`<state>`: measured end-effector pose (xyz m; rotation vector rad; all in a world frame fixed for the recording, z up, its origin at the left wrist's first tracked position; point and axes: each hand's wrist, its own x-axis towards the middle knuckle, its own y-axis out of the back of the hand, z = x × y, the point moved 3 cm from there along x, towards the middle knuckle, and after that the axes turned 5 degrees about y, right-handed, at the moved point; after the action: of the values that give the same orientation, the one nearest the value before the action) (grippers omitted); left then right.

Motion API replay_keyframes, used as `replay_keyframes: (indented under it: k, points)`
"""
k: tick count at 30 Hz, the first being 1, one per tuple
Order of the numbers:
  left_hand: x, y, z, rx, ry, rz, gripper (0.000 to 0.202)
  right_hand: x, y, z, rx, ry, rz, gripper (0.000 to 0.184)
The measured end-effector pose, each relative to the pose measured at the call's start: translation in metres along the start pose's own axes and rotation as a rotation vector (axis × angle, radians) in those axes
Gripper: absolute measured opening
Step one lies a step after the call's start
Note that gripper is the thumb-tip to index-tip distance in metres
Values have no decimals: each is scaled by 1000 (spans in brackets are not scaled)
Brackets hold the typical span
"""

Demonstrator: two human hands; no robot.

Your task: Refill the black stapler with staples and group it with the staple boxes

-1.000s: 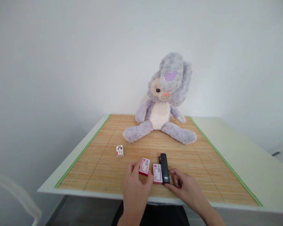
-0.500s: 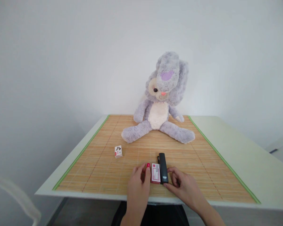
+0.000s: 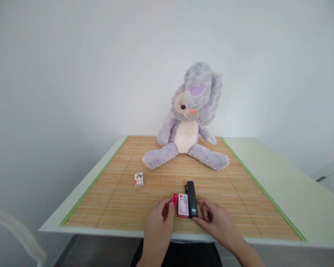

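A black stapler (image 3: 192, 200) lies lengthwise on the bamboo mat, pointing away from me. Touching its left side is a white box with red edges (image 3: 183, 205). Left of that, a narrow red box (image 3: 174, 201) leans at a slight slant, with a thin gap at its near end. My left hand (image 3: 159, 222) is closed, thumb and index finger on the red box's left edge. Around the stapler's near right end my right hand (image 3: 218, 221) is curled, thumb at the near end and index finger by the side. Its other fingers are folded in.
A small white box with a dark picture (image 3: 138, 180) stands to the left on the bamboo mat (image 3: 119, 207). A grey plush rabbit (image 3: 186, 137) sits at the back against the wall. The white table (image 3: 284, 178) extends past the mat. A pale curved object (image 3: 19, 231) shows at lower left.
My left hand has shifted slightly left and its thumb has slid off the red box's face to its edge. The red box now slants more. My right hand and the stapler look nearly unchanged.
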<state>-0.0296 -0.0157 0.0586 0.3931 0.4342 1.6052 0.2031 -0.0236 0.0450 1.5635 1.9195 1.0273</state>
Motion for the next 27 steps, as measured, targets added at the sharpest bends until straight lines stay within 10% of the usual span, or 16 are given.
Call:
replay_keyframes:
  k: [27]
  points:
    - [-1,0,9,35,-15,-175,40,0,-2,4,-8,-7,2,36]
